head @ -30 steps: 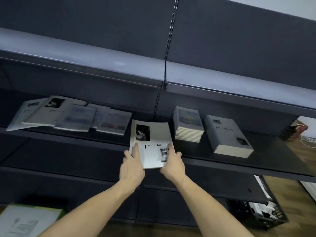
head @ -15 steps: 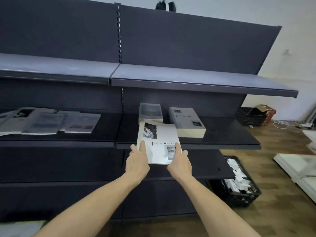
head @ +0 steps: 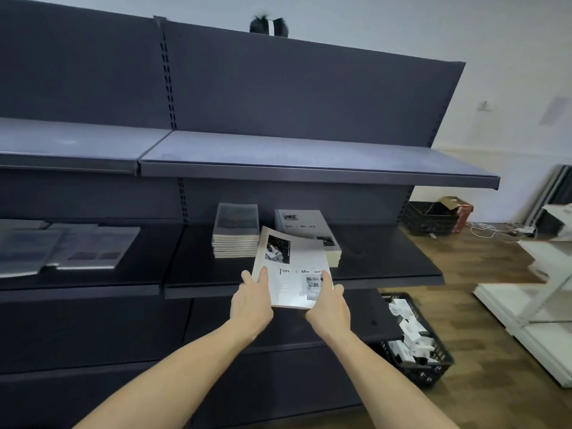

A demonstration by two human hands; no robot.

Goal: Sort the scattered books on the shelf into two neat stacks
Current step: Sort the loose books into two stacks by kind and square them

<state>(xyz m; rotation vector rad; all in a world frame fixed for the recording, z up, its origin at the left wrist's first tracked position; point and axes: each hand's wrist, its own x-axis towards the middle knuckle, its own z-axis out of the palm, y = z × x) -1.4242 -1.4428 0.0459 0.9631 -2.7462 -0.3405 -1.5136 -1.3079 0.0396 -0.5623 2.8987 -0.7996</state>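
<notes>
White book (head: 292, 267) between left hand (head: 251, 305) and right hand (head: 328, 306).

Both bare forearms reaching forward and upward from bottom of view, converging slightly. Left hand (head: 251, 300) gripping book (head: 292, 267) at lower left edge, thumb lying on cover, fingers tucked beneath. Right hand (head: 329, 306) gripping lower right edge, thumb pressing on cover. Palms facing each other, wrists straight.

two stacks (head: 236, 230) on shelf (head: 387, 267) — side by side
</notes>
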